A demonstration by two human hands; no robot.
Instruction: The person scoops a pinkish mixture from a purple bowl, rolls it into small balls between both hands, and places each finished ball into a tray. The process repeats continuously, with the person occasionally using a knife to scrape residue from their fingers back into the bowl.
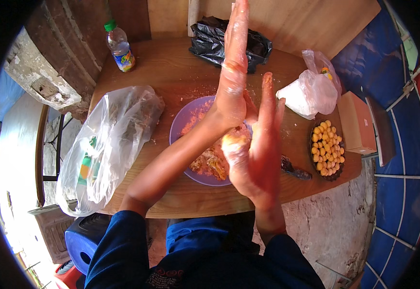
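My left hand (234,72) is raised over a purple bowl (176,124), fingers straight, its skin smeared with a whitish and orange mixture. My right hand (262,151) stands upright beside and below it, over the bowl's right side, with yellowish paste on the thumb. The palms face each other; whether anything lies between them is hidden. In the bowl are pinkish crumbs and a yellow-brown mash (211,164). To the right, a dark dish (334,177) holds many small yellow-orange balls (327,146). A dark-handled utensil (296,171) lies between bowl and dish.
A clear plastic bag (112,144) lies at the left, a green-capped plastic bottle (121,48) at the back left. A crumpled black plastic bag (210,41) is at the back. On the right are a bag with white contents (309,92) and a cardboard box (356,124) on the wooden table (159,200).
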